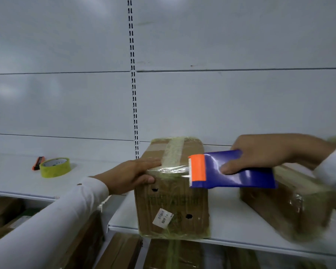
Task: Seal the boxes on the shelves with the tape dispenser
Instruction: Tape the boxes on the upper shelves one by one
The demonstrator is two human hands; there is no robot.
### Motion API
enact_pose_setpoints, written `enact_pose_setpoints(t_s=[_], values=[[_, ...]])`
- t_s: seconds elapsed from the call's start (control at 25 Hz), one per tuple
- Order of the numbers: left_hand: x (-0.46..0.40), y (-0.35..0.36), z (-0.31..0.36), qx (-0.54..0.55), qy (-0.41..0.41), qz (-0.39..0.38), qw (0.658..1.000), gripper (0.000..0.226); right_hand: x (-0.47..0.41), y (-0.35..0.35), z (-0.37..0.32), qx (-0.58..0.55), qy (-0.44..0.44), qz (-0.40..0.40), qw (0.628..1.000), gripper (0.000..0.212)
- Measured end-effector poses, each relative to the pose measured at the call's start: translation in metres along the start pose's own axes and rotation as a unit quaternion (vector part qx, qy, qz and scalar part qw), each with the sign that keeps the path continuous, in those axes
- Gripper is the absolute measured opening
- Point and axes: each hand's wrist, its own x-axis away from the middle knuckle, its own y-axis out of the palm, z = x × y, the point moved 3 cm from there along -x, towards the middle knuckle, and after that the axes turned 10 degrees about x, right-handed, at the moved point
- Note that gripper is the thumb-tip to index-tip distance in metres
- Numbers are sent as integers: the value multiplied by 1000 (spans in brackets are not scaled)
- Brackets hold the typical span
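my left hand (132,174) lies flat, fingers straight, pressing the box (173,191) top on the shelf (231,226); my right hand (260,152) grip is curled round the blue tape dispenser (231,169), tape stretched to the box

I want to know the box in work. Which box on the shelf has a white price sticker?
The upright middle box, which the left hand touches, has it; the box at right shows none.
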Motion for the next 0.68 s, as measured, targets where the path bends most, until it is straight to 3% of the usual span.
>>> enact_pose_setpoints(t_s=[0.12,0.2,0.28,0.36,0.52,0.68], values=[[-9,-3,13,-14,4,-21,1000,66,18,5,40,-20,59,-17,998,60],[-20,-8,27,-78,-32,-57,995,54,14,17,49,-29,61,-5,998,53],[-33,-16,44,-163,-81,-62,981,62,6,23,50,-51,53,10,997,42],[-48,-11,65,-232,-40,-29,972,79,2,20,48,-56,46,9,997,37],[-68,34,91,-195,38,-13,980,62,1,26,53,-77,35,0,996,35],[-69,36,77,-182,50,8,982,78,14,27,68,-63,19,20,998,45]])
